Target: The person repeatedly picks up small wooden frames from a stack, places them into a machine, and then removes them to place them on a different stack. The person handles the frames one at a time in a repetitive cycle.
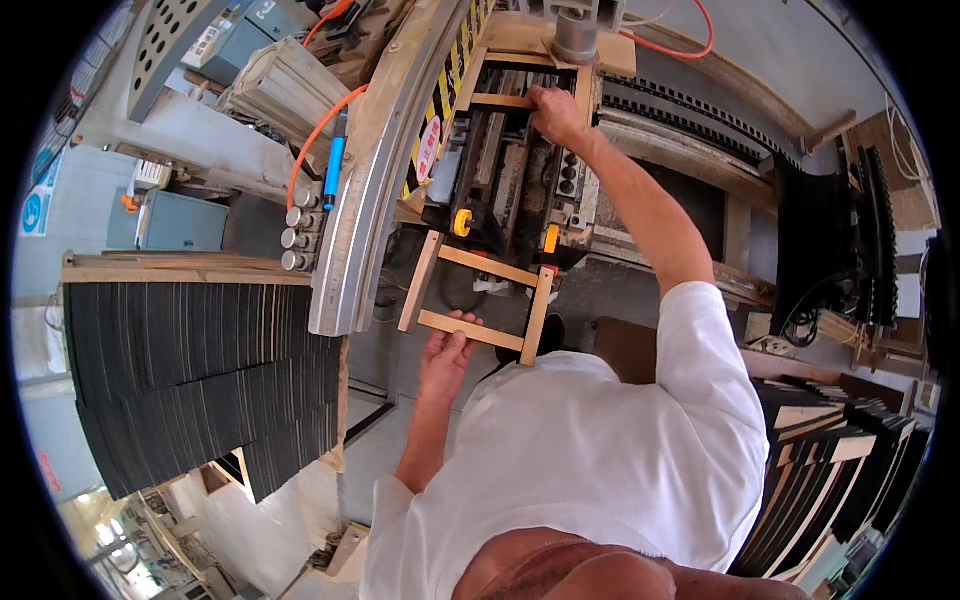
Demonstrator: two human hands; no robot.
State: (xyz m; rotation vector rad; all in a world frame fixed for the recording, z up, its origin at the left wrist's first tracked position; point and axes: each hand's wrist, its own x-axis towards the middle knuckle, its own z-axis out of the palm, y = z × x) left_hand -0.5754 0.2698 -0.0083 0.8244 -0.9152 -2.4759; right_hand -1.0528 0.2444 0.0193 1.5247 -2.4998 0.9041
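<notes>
Left hand (pixel 447 362): fingers closed on flat-railed wooden frame (pixel 488 266), 11 o'clock off white shirt (pixel 600 450). Right hand (pixel 562 120): fingers curled at second wooden frame (pixel 497 100), 12 o'clock; can't tell grip. Red-printed label (pixel 428 148) at 11.

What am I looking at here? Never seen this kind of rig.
No robot here: it's one person working bare-handed. The single picture comes from a wide fisheye camera on their head, looking down, so straight edges bend toward the rim and the white shirt is the wearer's own.

The left hand holds the near strip of a small wooden frame, close to the body. The right hand reaches over the machine, its fingers at the end of a wooden strip; how firmly they grip is unclear.

On the left are a metal rail with a blue pen-like tool and a stack of black panels.
</notes>
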